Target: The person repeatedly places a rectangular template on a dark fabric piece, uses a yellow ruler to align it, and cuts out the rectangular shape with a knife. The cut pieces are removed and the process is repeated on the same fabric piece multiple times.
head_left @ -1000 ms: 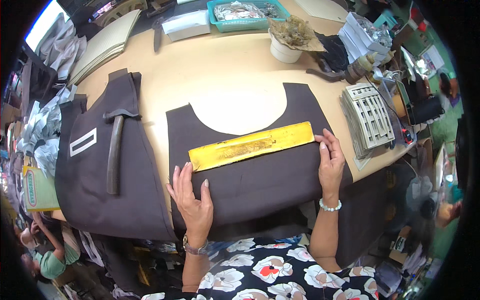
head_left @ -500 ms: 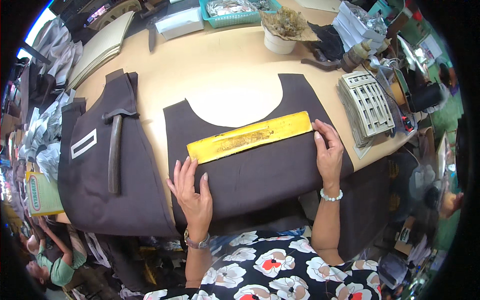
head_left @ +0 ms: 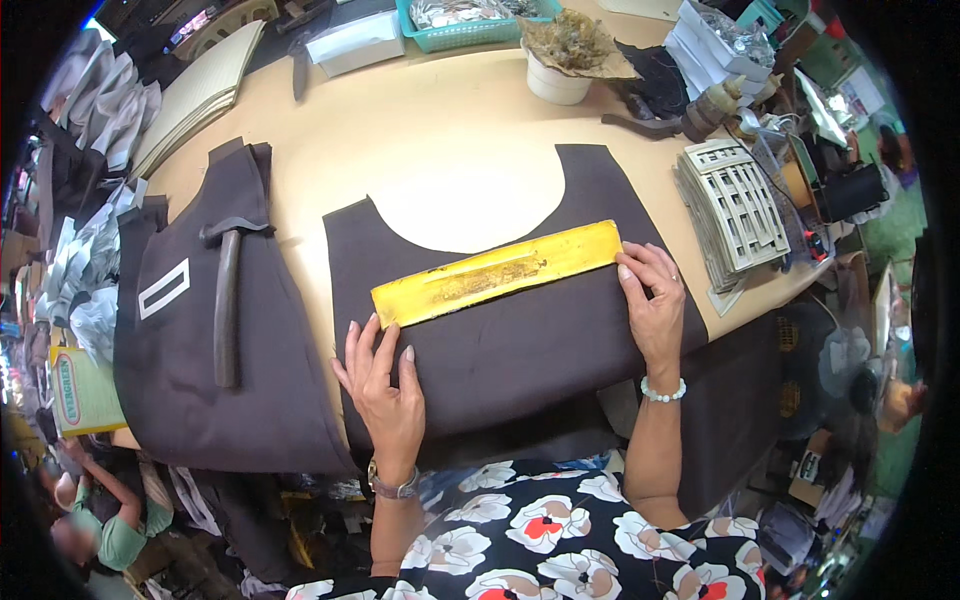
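A long yellow strip (head_left: 500,272), stained brown along its middle, lies slanted on a dark brown cloth piece (head_left: 510,350) with a curved neck cut-out. At its lower left corner my left hand (head_left: 385,395) rests with fingers spread, the fingertips touching or almost touching the strip. The thumb and bent fingers of my right hand (head_left: 655,300) close round the strip's right end. Left of this piece, more dark brown cut cloth (head_left: 190,390) is stacked. A hammer (head_left: 228,300) with a dark handle and a small white rectangular frame (head_left: 164,289) lie on that stack.
Along the far edge stand a white box (head_left: 355,43), a teal basket (head_left: 480,35) and a white pot (head_left: 555,88) topped with brown paper. Slotted cards (head_left: 735,205) are piled at the right. Pale sheets (head_left: 200,95) lie far left. Another person (head_left: 115,515) is at lower left.
My right thumb and fingers have drawn in against the strip's right end. The left hand stays at the left end, and the strip has hardly moved.
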{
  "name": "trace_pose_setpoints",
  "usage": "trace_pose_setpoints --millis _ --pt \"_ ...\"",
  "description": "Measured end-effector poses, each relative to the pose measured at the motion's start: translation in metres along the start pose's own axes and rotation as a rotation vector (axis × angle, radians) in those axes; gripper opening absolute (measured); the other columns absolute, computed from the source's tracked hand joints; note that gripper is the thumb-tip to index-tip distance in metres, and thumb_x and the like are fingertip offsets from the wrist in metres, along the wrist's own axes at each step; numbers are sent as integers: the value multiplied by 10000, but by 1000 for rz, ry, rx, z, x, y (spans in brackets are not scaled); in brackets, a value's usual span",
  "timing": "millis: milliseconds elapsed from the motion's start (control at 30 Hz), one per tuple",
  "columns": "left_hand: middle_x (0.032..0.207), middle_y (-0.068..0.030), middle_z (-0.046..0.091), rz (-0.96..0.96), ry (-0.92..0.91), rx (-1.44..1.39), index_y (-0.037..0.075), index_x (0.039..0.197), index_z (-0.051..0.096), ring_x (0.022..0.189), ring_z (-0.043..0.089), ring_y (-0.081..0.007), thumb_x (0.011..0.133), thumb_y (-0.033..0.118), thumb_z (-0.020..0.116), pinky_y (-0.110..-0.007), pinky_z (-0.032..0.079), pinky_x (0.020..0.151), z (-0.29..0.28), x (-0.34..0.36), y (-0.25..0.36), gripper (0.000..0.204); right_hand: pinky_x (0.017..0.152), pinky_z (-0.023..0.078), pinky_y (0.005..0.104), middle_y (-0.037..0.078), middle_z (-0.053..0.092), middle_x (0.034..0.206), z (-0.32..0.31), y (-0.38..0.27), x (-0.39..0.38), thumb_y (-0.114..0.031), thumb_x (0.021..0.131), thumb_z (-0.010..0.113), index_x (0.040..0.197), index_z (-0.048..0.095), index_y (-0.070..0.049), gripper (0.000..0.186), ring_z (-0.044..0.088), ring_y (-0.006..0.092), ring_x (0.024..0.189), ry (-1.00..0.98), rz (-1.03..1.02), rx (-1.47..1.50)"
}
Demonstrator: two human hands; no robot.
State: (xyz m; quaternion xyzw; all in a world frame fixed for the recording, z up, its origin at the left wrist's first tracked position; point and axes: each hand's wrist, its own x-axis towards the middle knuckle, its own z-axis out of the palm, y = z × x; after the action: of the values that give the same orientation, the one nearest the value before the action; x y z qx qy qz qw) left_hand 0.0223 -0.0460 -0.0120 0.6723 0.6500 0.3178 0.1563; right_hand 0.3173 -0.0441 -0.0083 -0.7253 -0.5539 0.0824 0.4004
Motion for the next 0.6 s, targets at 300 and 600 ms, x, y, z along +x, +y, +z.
trace_pose_setpoints --millis 300,600 --pt "1304 -99 546 -5 -9 11 72 1164 643 1324 382 -330 853 64 611 -593 119 1104 -1 0 2 313 1011 370 412 73 678 1090 0 1 -1 -131 841 641 1007 721 -56 199 531 305 1125 -1 -12 -33" --pt "1312 -93 540 -11 -8 7 80 1168 639 1326 380 -325 852 70 610 -591 121 1102 0 1 4 317 1032 332 404 56 670 1113 -1 0 -1 -162 836 652 1006 722 -72 205 510 284 1160 -8 25 -36"
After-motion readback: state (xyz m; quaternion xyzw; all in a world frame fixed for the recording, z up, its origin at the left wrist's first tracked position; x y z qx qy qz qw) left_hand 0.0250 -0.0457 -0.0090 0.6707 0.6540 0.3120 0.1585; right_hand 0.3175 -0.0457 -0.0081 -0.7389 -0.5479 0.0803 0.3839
